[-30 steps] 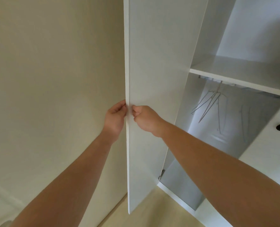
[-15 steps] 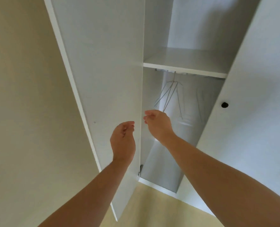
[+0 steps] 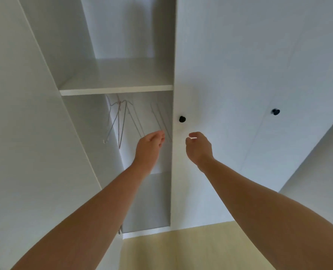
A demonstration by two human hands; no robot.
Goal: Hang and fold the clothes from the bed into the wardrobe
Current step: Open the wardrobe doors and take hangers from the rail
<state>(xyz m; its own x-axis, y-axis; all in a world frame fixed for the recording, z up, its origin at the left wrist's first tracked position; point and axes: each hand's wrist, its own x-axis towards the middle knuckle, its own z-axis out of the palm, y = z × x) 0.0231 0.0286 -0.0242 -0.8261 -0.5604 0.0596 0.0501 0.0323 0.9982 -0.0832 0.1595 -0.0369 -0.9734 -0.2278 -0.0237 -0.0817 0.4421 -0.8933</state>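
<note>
Centrally: tall white laminate wardrobe (image 3: 122, 26), spanning nine to three o'clock; white left door panel (image 3: 25, 133) standing open at nine o'clock; shut white door (image 3: 220, 55) from twelve to three o'clock; flat white shelf (image 3: 119, 78) inside the open compartment at eleven o'clock; thin metal wire hangers (image 3: 120, 121) hanging just under that shelf, at ten o'clock from the left hand (image 3: 150, 145); left hand raised before the open compartment, fingers loosely curled, holding nothing; right hand (image 3: 197, 148) raised before the shut door, fingers loosely curled, holding nothing; small round black knob (image 3: 182, 119) at eleven o'clock from the right hand, near, untouched; second black knob (image 3: 275, 111), blurred, at two o'clock; pale yellow wood floor (image 3: 181, 250) at six o'clock.
</note>
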